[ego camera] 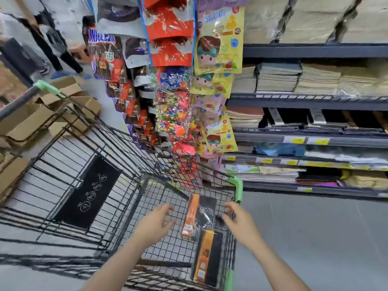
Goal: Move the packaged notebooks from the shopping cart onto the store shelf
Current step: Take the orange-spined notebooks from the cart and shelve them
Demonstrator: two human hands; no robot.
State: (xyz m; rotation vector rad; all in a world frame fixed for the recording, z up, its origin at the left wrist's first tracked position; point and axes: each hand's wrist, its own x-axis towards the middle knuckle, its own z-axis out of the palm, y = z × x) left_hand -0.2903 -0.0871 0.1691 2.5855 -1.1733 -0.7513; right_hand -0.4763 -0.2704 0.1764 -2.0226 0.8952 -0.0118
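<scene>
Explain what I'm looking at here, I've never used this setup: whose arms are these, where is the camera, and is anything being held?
There is no machine: these are a person's two bare hands, filmed by one wide-angle camera worn on the head, looking forward and down. The left hand and right hand reach into the small end section of a black wire shopping cart with green corner guards. Both hands are open with fingers spread; neither has a grip on anything. Between them lies a packaged notebook, black with an orange band, and a second notebook pack lies nearer the camera. To the right stands the store shelf, stacked with paper goods. Hanging snack and toy bags fill the middle.
</scene>
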